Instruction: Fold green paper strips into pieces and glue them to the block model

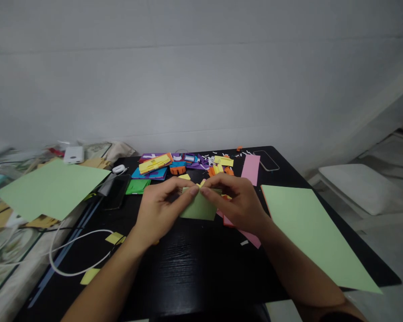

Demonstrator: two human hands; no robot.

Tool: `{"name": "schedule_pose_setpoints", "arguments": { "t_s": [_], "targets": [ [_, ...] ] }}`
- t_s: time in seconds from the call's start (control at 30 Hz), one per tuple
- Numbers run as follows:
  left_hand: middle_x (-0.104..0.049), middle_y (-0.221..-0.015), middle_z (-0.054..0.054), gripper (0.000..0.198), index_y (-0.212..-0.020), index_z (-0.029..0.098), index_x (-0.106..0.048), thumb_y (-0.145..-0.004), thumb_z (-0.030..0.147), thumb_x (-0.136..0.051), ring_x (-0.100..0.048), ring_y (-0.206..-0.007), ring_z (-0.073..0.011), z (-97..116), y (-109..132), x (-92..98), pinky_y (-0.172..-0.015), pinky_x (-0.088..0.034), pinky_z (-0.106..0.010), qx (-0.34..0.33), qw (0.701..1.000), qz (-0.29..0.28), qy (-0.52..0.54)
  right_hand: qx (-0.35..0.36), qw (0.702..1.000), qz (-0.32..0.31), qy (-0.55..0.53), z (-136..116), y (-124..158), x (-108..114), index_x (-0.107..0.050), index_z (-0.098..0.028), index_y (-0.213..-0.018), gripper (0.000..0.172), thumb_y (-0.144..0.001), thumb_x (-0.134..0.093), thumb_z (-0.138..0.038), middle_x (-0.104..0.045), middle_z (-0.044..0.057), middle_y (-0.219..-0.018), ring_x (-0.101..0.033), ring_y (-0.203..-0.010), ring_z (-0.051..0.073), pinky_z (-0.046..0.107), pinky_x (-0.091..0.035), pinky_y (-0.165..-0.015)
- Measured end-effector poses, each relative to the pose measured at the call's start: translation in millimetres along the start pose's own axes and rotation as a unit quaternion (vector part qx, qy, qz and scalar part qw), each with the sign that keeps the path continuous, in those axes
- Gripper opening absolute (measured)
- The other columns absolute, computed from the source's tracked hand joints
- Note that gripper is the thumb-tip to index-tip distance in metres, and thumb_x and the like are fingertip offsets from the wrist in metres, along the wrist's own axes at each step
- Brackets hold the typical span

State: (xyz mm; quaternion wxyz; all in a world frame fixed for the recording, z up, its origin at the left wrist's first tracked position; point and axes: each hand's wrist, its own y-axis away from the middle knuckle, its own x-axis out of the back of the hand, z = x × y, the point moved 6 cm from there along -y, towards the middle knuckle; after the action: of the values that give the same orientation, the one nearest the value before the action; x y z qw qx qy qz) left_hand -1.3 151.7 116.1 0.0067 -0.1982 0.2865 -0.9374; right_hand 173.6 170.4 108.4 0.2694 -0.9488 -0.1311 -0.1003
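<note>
Both my hands meet over the middle of the black table, pinching the top edge of a small light green paper piece. My left hand grips it with thumb and forefinger at the upper left. Close beside it, my right hand pinches at the upper right, thumb tips nearly touching. A bit of yellow paper shows at the fingertips; whether it is held too I cannot tell. Pink paper strips and something red lie partly hidden under my right hand.
Behind my hands lie folded yellow paper, green paper, blue pieces and white scraps. A large light green sheet lies at the right, another at the left. A white cable loops near my left arm; a dark phone lies beyond.
</note>
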Motion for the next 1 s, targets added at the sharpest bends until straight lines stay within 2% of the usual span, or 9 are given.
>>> {"name": "schedule_pose_setpoints", "arguments": {
  "t_s": [0.17,0.3,0.4,0.57,0.73,0.8,0.93,1.0],
  "targets": [
    [-0.069,-0.063,0.001,0.015,-0.085,0.021,-0.079,-0.093,0.033,-0.074,-0.052,-0.05,-0.01,-5.0,-2.1,11.6,-0.045,-0.038,-0.022,0.028,0.999,0.024,-0.016,-0.013,0.999,0.004,-0.044,0.8,-3.1,8.2,-0.075,-0.021,-0.085,0.013,-0.094,-0.072,-0.029,-0.075,0.0,-0.078,-0.067,-0.067,0.011,0.023,-0.053,-0.059],
    [-0.069,-0.066,0.0,0.02,-0.081,0.02,-0.077,-0.094,0.034,-0.072,-0.056,-0.055,-0.0111,-4.3,-4.4,17.0,-0.049,-0.043,-0.022,0.024,1.0,0.017,-0.005,0.0,1.0,0.014,-0.024,-3.4,-3.5,13.4,-0.075,-0.021,-0.084,0.013,-0.094,-0.072,-0.027,-0.076,0.0,-0.078,-0.067,-0.066,0.011,0.024,-0.054,-0.06],
    [-0.065,-0.064,0.001,0.023,-0.079,0.019,-0.074,-0.095,0.035,-0.071,-0.053,-0.054,-0.0102,-3.5,-5.7,19.0,-0.048,-0.04,-0.021,0.014,1.0,0.019,-0.001,0.002,1.0,0.009,-0.008,-3.5,-3.9,14.9,-0.075,-0.021,-0.084,0.014,-0.094,-0.071,-0.029,-0.076,0.001,-0.077,-0.067,-0.067,0.012,0.025,-0.055,-0.061],
    [-0.063,-0.061,0.003,0.021,-0.08,0.02,-0.072,-0.098,0.03,-0.067,-0.054,-0.053,-0.0099,2.4,-7.0,9.8,-0.05,-0.041,-0.022,-0.02,0.999,-0.021,-0.028,0.02,1.0,-0.015,0.009,-1.4,-4.3,8.4,-0.074,-0.02,-0.088,0.009,-0.093,-0.068,-0.025,-0.076,0.001,-0.081,-0.067,-0.07,0.013,0.026,-0.054,-0.063],
    [-0.068,-0.065,0.001,0.019,-0.083,0.021,-0.075,-0.097,0.031,-0.067,-0.055,-0.055,-0.0109,4.3,-5.4,4.7,-0.051,-0.042,-0.023,-0.034,0.997,-0.052,-0.044,0.035,0.999,-0.023,0.018,-2.3,-3.8,2.2,-0.071,-0.02,-0.08,0.01,-0.089,-0.066,-0.021,-0.073,-0.002,-0.073,-0.063,-0.064,0.01,0.024,-0.051,-0.06],
    [-0.068,-0.065,0.002,0.018,-0.084,0.021,-0.077,-0.097,0.032,-0.07,-0.055,-0.055,-0.011,-1.1,-5.0,11.5,-0.051,-0.041,-0.023,-0.017,0.998,-0.04,-0.035,0.028,0.999,-0.022,0.022,-1.7,-4.4,6.5,-0.072,-0.02,-0.08,0.011,-0.089,-0.067,-0.022,-0.073,-0.001,-0.072,-0.064,-0.063,0.01,0.024,-0.051,-0.059],
    [-0.069,-0.07,0.001,0.016,-0.083,0.021,-0.078,-0.093,0.032,-0.075,-0.056,-0.059,-0.0111,-14.8,-6.2,38.7,-0.054,-0.042,-0.023,-0.002,0.998,0.051,-0.02,0.004,1.0,0.005,0.018,2.4,-6.7,23.7,-0.071,-0.02,-0.078,0.012,-0.089,-0.069,-0.023,-0.075,0.0,-0.072,-0.069,-0.064,0.012,0.026,-0.054,-0.06],
    [-0.071,-0.074,0.001,0.016,-0.082,0.021,-0.077,-0.093,0.032,-0.076,-0.059,-0.063,-0.0119,-19.9,-7.1,45.9,-0.058,-0.045,-0.024,0.0,0.997,0.074,-0.016,-0.012,0.999,0.036,-0.016,5.6,-7.4,29.8,-0.071,-0.02,-0.079,0.012,-0.09,-0.07,-0.024,-0.076,0.001,-0.072,-0.071,-0.065,0.014,0.027,-0.058,-0.063]
  ]
}}
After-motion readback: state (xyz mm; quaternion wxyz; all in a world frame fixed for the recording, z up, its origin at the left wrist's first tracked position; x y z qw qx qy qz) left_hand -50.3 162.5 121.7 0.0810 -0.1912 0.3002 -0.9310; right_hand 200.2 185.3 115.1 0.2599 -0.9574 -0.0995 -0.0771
